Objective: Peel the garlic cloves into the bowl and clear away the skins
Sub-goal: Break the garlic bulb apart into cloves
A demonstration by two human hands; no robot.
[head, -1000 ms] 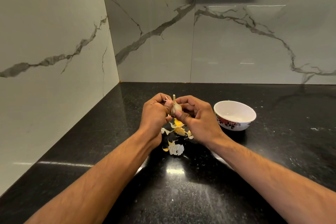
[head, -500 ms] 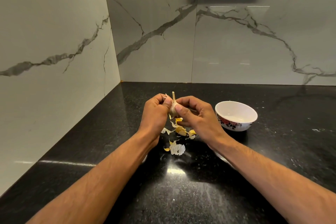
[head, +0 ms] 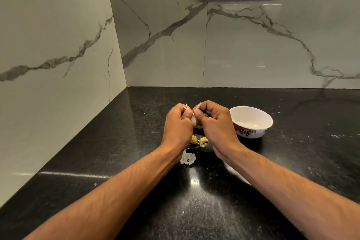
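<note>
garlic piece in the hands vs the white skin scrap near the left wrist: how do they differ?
1. The garlic piece is held above the counter, pinched by the left hand and right hand; the white skin scrap lies loose on the counter.
2. The garlic piece is mostly hidden behind the thumbs; the white skin scrap shows almost whole.
3. The garlic piece looks solid, the white skin scrap thin and ribbed.
Both are pale.

No readable text, labels, brands or numbers anywhere; the bowl (head: 251,122) carries only a floral pattern, no lettering
</note>
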